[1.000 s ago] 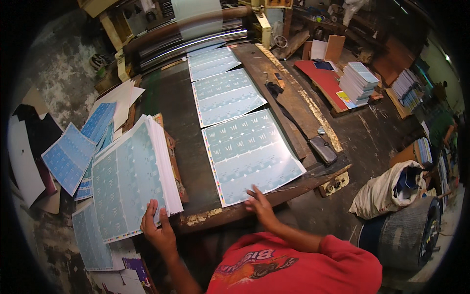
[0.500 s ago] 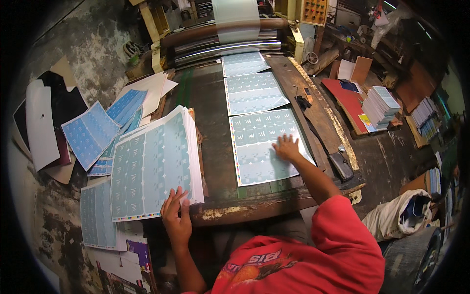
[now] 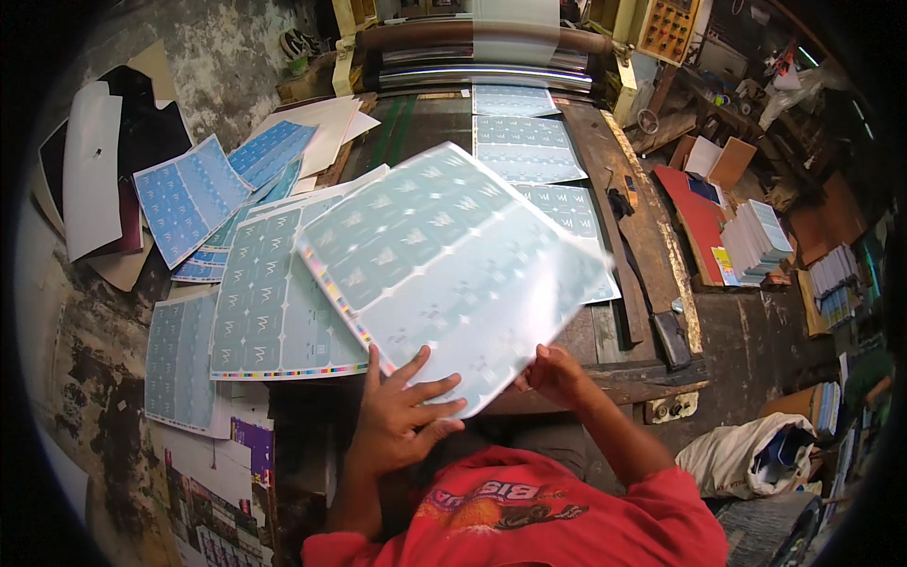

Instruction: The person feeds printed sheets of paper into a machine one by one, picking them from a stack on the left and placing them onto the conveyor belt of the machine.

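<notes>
A printed sheet (image 3: 444, 274) in pale blue-green, with rows of white motifs, is held up at a slant over the table's left half. My right hand (image 3: 557, 376) pinches its near right edge. Against its near left corner, my left hand (image 3: 406, 406) has its fingers spread. Below and left of it, a stack of matching sheets (image 3: 265, 293) is partly covered by the held one. More printed sheets (image 3: 529, 148) lie in a line on the table (image 3: 425, 132), leading to the machine's rollers; the nearest of these is half hidden.
Rollers (image 3: 487, 74) of a laminating-type machine cross the far end. Blue sheets (image 3: 194, 198) and white boards lie left. On the table's right side are a wooden bar (image 3: 619, 274) and a black case (image 3: 672, 338). Bundled stacks (image 3: 756, 246) and a white sack (image 3: 746, 458) stand right.
The nearest sheet on the table has been picked up by my right hand, turned and brought left over the stack. My left hand has left the stack's corner and moved right. The view has shifted.
</notes>
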The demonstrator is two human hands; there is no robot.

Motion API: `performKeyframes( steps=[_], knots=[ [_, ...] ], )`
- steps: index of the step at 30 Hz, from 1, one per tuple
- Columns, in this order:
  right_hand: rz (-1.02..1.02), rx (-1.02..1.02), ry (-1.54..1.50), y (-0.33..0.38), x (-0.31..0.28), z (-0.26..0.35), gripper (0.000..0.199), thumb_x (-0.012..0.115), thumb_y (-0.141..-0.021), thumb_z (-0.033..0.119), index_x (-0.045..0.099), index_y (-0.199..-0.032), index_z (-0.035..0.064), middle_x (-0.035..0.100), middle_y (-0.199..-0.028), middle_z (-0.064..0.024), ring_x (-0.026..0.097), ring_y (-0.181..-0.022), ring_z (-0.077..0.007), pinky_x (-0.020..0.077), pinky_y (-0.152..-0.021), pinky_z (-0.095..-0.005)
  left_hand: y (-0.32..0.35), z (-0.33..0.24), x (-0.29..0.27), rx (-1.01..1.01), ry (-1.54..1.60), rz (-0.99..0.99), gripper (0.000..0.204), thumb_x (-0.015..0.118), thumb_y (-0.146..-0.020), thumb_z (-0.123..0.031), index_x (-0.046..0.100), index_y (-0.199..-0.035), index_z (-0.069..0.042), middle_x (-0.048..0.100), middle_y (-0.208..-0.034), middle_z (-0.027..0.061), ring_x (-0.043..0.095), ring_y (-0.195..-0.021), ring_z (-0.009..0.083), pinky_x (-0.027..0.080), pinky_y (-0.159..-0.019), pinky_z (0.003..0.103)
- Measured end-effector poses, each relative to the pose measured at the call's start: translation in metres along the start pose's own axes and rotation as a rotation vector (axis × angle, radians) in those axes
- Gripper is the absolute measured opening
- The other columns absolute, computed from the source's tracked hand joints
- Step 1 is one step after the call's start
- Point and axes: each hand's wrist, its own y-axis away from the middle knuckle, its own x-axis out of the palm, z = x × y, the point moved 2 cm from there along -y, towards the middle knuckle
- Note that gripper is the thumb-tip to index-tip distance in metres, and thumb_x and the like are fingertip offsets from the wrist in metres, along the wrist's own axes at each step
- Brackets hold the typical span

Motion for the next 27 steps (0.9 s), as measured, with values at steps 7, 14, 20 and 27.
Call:
performKeyframes(
  steps=[7, 14, 20, 27],
  knots=[
    [-0.428, 0.057, -0.139, 0.039, -0.051, -0.070, 0.033, 0.057, -0.096, 0.028, 0.053, -0.111, -0.0005, 0.064, -0.082, -0.0116, 0.060, -0.066, -0.0212, 0.0534, -0.076, -0.0419, 0.002, 0.034, -0.008, -0.199, -0.270, -0.305, 0.054, 0.067, -0.085, -0.049, 0.066, -0.123, -0.011, 0.056, -0.138, 0.0143, 0.041, -0.138, 0.0375, 0.019, -0.116, 0.056],
    [-0.613, 0.197, -0.118, 0.102, -0.089, -0.138, 0.045, 0.047, -0.102, 0.035, 0.047, -0.124, -0.0034, 0.068, -0.098, -0.0242, 0.065, -0.076, -0.0247, 0.0530, -0.084, -0.0427, 0.025, 0.074, 0.008, -0.314, -0.340, -0.337, 0.052, 0.071, -0.085, -0.042, 0.065, -0.124, -0.008, 0.063, -0.131, 0.0103, 0.050, -0.131, 0.0337, 0.031, -0.109, 0.050],
    [-0.669, 0.144, -0.098, 0.113, -0.084, -0.141, 0.053, 0.042, -0.102, 0.043, 0.046, -0.128, -0.0031, 0.068, -0.101, -0.0259, 0.066, -0.081, -0.0283, 0.0522, -0.085, -0.0429, 0.018, 0.064, -0.004, -0.309, -0.237, -0.355, 0.051, 0.078, -0.078, -0.037, 0.068, -0.120, -0.010, 0.065, -0.128, 0.0068, 0.054, -0.128, 0.0298, 0.033, -0.107, 0.047],
    [-0.664, -0.013, -0.179, 0.085, -0.101, -0.117, 0.061, 0.042, -0.099, 0.054, 0.047, -0.125, -0.0005, 0.068, -0.096, -0.0236, 0.066, -0.079, -0.0311, 0.0513, -0.084, -0.0463, 0.023, 0.077, -0.008, -0.368, -0.022, -0.448, 0.032, 0.070, -0.088, -0.029, 0.071, -0.113, -0.009, 0.069, -0.120, 0.0077, 0.058, -0.121, 0.0291, 0.037, -0.102, 0.043]
  ],
)
